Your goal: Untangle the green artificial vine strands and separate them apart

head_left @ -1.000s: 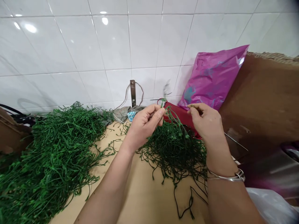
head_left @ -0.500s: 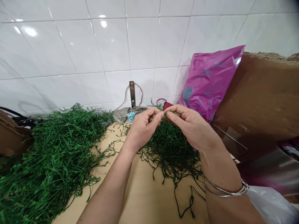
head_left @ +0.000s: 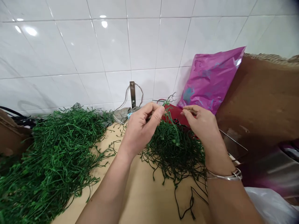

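Observation:
My left hand (head_left: 140, 127) is closed in a pinch on a thin green plastic stem (head_left: 168, 115) that hangs down from its fingertips. My right hand (head_left: 202, 124) is raised beside it, a little to the right, with thumb and forefinger pinched together on something small I cannot make out. Both hands hover above a dark green pile of tangled stems (head_left: 175, 152) on the tan tabletop (head_left: 140, 199). A silver bangle circles my right wrist.
A large brighter green heap of stems (head_left: 51, 152) fills the left side. A red object (head_left: 175, 114) and a magenta plastic bag (head_left: 210, 77) lie behind the hands. Brown cardboard (head_left: 261, 99) stands at the right. White tiled wall behind.
My hands, fingertips together half a second ago, have drawn apart again. The right hand moved right; the green stem now hangs from the left hand's pinch.

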